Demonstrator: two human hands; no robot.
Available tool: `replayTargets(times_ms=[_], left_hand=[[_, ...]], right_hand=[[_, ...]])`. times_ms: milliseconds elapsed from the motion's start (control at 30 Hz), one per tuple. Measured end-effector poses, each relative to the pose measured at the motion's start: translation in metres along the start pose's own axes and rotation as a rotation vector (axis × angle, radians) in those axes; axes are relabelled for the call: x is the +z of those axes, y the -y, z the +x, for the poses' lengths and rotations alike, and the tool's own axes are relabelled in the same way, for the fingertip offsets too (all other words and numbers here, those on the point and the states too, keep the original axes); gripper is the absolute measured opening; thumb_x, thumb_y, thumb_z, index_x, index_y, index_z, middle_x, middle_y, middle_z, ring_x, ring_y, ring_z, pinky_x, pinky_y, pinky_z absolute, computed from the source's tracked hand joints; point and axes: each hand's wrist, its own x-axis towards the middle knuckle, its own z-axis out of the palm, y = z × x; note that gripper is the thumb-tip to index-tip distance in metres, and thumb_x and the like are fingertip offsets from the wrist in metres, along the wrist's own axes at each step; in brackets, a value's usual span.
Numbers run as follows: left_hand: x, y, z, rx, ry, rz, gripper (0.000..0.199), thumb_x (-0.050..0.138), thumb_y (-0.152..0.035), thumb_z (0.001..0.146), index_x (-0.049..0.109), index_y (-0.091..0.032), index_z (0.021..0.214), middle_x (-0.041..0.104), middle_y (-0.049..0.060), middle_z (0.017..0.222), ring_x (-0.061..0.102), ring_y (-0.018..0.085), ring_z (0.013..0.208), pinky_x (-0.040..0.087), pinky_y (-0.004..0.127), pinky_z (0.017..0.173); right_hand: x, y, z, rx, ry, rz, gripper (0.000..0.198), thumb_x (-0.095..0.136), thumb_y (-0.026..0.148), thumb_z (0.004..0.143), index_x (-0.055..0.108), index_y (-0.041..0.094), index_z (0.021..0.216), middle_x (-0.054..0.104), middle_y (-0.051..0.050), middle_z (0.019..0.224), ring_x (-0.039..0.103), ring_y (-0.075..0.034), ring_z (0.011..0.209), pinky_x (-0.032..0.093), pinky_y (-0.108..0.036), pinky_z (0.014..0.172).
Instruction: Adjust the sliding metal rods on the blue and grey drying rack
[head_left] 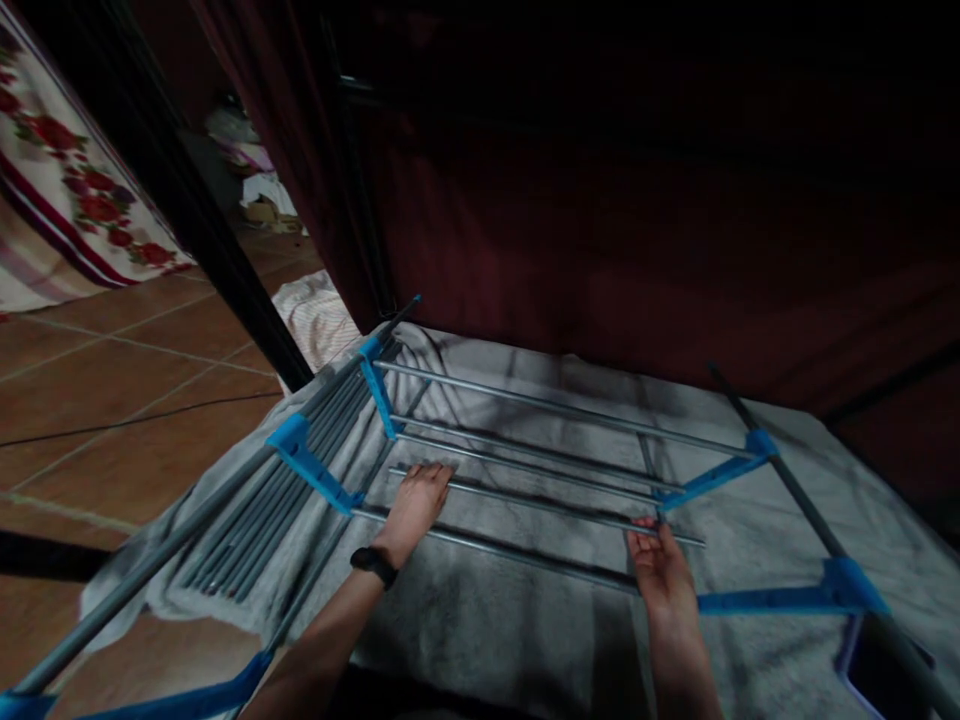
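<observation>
A loose grey metal tube (pixel 540 503) runs level between my two hands, its ends sticking out past both. My left hand (pixel 424 497), a black band on its wrist, has its fingers wrapped over the tube near its left end. Near the other end, the fingers and thumb of my right hand (pixel 660 565) pinch it. Around it stands a partly assembled rack frame of grey tubes, such as the upper crossbar (pixel 562 408), joined by blue plastic brackets (pixel 307 465). Another blue bracket (pixel 780 600) is just right of my right hand.
Several spare grey tubes (pixel 300 475) lie side by side at the left on a pale blanket (pixel 525 620). A dark phone-like object (pixel 885 665) rests at lower right. Behind hangs a dark red curtain (pixel 600 240). A black post (pixel 225 250) and a thin cable (pixel 142 420) are at left, over tiled floor.
</observation>
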Motion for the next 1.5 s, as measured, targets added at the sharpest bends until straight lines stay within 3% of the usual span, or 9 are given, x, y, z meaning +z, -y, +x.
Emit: replayTargets(times_ms=[200, 400, 533, 733, 900, 1067, 1233, 1500], left_hand=[[-0.001, 0.002, 0.001, 0.021, -0.010, -0.029, 0.027, 0.049, -0.013, 0.095, 0.070, -0.021, 0.109, 0.076, 0.009, 0.106, 0.070, 0.025, 0.100, 0.051, 0.042, 0.099], [0.000, 0.009, -0.006, 0.119, -0.148, -0.076, 0.024, 0.047, -0.022, 0.099, 0.070, -0.024, 0.106, 0.076, 0.007, 0.103, 0.070, 0.023, 0.095, 0.054, 0.039, 0.092], [0.003, 0.014, -0.009, 0.216, -0.218, -0.085, 0.029, 0.042, -0.028, 0.104, 0.070, -0.024, 0.105, 0.077, 0.007, 0.103, 0.071, 0.023, 0.094, 0.055, 0.038, 0.090], [0.007, 0.026, -0.004, 0.424, -0.237, -0.097, 0.032, 0.043, -0.037, 0.105, 0.073, -0.026, 0.105, 0.079, 0.006, 0.100, 0.074, 0.025, 0.092, 0.057, 0.039, 0.085], [0.011, 0.038, 0.001, 0.561, -0.284, -0.035, 0.035, 0.039, -0.033, 0.103, 0.074, -0.029, 0.108, 0.080, 0.005, 0.103, 0.075, 0.026, 0.093, 0.058, 0.040, 0.083], [0.009, 0.038, 0.002, 0.558, -0.291, -0.038, 0.030, 0.044, -0.034, 0.101, 0.072, -0.029, 0.113, 0.079, 0.006, 0.106, 0.075, 0.026, 0.094, 0.058, 0.039, 0.084], [0.005, 0.028, 0.005, 0.583, -0.322, -0.088, 0.033, 0.038, -0.031, 0.102, 0.071, -0.030, 0.106, 0.079, 0.006, 0.099, 0.074, 0.027, 0.089, 0.055, 0.039, 0.078], [0.017, 0.021, 0.014, 0.688, -0.286, -0.095, 0.035, 0.038, -0.027, 0.103, 0.072, -0.031, 0.112, 0.080, 0.005, 0.106, 0.074, 0.026, 0.093, 0.053, 0.040, 0.079]], right_hand=[[0.001, 0.001, -0.004, 0.054, -0.001, 0.100, 0.016, 0.078, 0.025, 0.075, 0.068, 0.023, 0.086, 0.072, 0.002, 0.087, 0.071, -0.012, 0.087, 0.061, -0.026, 0.086], [0.000, 0.000, -0.006, 0.034, -0.068, 0.154, 0.012, 0.074, 0.023, 0.077, 0.069, 0.024, 0.087, 0.076, 0.001, 0.098, 0.072, -0.014, 0.097, 0.062, -0.029, 0.088], [0.012, -0.003, -0.019, -0.031, 0.007, 0.167, 0.019, 0.083, 0.027, 0.076, 0.070, 0.024, 0.089, 0.074, 0.003, 0.093, 0.071, -0.011, 0.091, 0.059, -0.026, 0.094], [0.044, 0.011, -0.041, -0.013, 0.018, 0.239, 0.018, 0.085, 0.025, 0.074, 0.068, 0.023, 0.081, 0.073, 0.002, 0.081, 0.070, -0.014, 0.082, 0.060, -0.029, 0.085], [0.049, 0.021, -0.048, -0.034, 0.102, 0.234, 0.021, 0.085, 0.024, 0.073, 0.070, 0.025, 0.087, 0.077, 0.001, 0.093, 0.072, -0.016, 0.091, 0.059, -0.032, 0.090], [0.047, 0.014, -0.056, -0.053, 0.094, 0.188, 0.026, 0.089, 0.031, 0.073, 0.069, 0.022, 0.087, 0.078, -0.002, 0.093, 0.072, -0.017, 0.088, 0.058, -0.033, 0.086], [0.051, 0.010, -0.063, -0.047, 0.089, 0.172, 0.030, 0.091, 0.036, 0.072, 0.068, 0.022, 0.084, 0.077, 0.000, 0.086, 0.071, -0.016, 0.083, 0.058, -0.031, 0.082], [0.053, 0.010, -0.064, -0.022, 0.077, 0.172, 0.026, 0.084, 0.036, 0.080, 0.071, 0.021, 0.095, 0.079, -0.004, 0.094, 0.074, -0.019, 0.086, 0.059, -0.034, 0.082]])
